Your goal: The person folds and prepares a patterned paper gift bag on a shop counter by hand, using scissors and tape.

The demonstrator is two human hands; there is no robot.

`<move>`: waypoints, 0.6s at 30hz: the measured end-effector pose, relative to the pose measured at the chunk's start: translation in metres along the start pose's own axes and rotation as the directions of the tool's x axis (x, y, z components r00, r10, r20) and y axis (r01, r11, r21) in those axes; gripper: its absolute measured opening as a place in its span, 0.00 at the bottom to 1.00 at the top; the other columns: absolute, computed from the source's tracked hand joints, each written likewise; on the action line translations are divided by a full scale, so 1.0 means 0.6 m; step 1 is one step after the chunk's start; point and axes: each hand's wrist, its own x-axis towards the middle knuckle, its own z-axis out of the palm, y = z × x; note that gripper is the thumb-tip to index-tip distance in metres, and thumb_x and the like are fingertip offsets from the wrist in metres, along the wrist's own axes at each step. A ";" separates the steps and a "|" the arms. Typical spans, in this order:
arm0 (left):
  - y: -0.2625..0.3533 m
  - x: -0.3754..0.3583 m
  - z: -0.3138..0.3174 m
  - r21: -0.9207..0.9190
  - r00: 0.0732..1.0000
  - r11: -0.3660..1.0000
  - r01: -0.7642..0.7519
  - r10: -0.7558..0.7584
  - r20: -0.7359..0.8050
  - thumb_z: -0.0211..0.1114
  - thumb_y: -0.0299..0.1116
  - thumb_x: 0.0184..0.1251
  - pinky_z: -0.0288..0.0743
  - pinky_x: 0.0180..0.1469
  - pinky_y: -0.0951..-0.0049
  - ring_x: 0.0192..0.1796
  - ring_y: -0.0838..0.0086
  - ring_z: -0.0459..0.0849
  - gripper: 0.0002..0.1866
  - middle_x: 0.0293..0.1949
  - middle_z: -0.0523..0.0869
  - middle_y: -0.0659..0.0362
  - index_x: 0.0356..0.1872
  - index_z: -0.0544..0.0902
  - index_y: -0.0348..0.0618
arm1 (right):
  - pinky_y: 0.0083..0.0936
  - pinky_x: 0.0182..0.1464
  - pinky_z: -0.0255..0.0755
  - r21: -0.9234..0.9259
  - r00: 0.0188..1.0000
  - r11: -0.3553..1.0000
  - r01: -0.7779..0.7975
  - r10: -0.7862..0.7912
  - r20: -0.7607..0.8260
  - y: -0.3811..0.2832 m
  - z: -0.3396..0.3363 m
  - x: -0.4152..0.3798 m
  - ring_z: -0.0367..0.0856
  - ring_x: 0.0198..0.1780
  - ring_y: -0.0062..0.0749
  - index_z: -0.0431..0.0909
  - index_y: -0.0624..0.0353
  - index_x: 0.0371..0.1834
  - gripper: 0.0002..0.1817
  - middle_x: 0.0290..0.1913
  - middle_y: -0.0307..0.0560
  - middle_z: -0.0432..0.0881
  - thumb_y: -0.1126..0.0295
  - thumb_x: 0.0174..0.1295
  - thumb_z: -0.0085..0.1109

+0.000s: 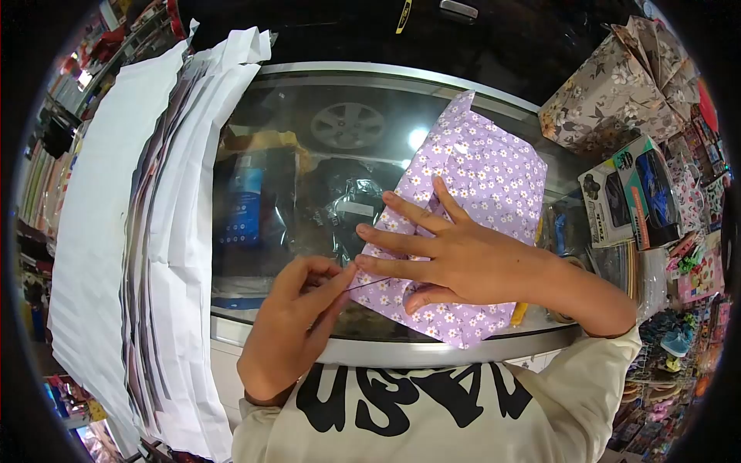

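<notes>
A parcel in purple wrapping paper (494, 170) with small white flowers lies at a slant on the glass counter. My right hand (455, 258) rests flat over its lower middle, fingers spread toward the left edge. At the paper's lower left corner, my left hand (297, 320) has thumb and fingers pinched together on the edge. A thin dark line runs across the paper just right of this pinch. The fingertips of both hands almost meet there.
Under the glass top (309, 177) show packaged goods, one with a blue label (245, 204). Large white paper sheets (100, 231) stand at the left. On the right are a flowered bag (602, 92) and a boxed toy (652, 189). A yellow cutter (403, 17) lies at the top.
</notes>
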 end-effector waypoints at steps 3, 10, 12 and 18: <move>-0.004 0.003 -0.005 -0.031 1.000 0.999 0.013 -0.013 0.022 0.66 0.16 0.59 0.77 0.45 0.70 0.42 0.66 0.81 0.18 0.45 0.78 0.53 0.52 0.84 0.37 | 0.76 0.72 0.40 0.006 1.000 1.000 0.004 -0.004 0.004 -0.001 0.001 -0.001 0.42 0.81 0.51 0.59 0.37 0.76 0.37 0.78 0.40 0.57 0.47 0.64 0.57; -0.006 0.003 -0.003 0.010 1.000 1.000 0.004 -0.004 0.005 0.67 0.16 0.59 0.77 0.43 0.69 0.40 0.66 0.82 0.17 0.43 0.79 0.54 0.51 0.85 0.38 | 0.76 0.71 0.41 0.014 1.000 1.000 0.005 -0.005 0.007 0.001 0.004 0.000 0.42 0.81 0.53 0.59 0.39 0.76 0.35 0.78 0.42 0.56 0.47 0.66 0.55; -0.004 0.007 -0.005 0.000 1.000 1.000 0.025 -0.025 0.003 0.67 0.17 0.59 0.77 0.42 0.70 0.39 0.67 0.83 0.17 0.42 0.79 0.55 0.50 0.85 0.38 | 0.76 0.71 0.41 0.004 1.000 1.000 0.009 -0.009 0.008 -0.002 0.003 0.000 0.41 0.81 0.54 0.59 0.39 0.75 0.35 0.78 0.43 0.56 0.47 0.66 0.55; -0.010 0.007 -0.004 -0.077 0.999 0.997 0.003 -0.006 -0.038 0.71 0.20 0.57 0.78 0.39 0.72 0.37 0.69 0.83 0.14 0.40 0.80 0.56 0.46 0.86 0.39 | 0.79 0.70 0.39 -0.010 1.000 1.000 0.007 -0.007 0.005 -0.005 0.002 -0.001 0.41 0.81 0.49 0.59 0.39 0.76 0.34 0.78 0.36 0.55 0.47 0.67 0.52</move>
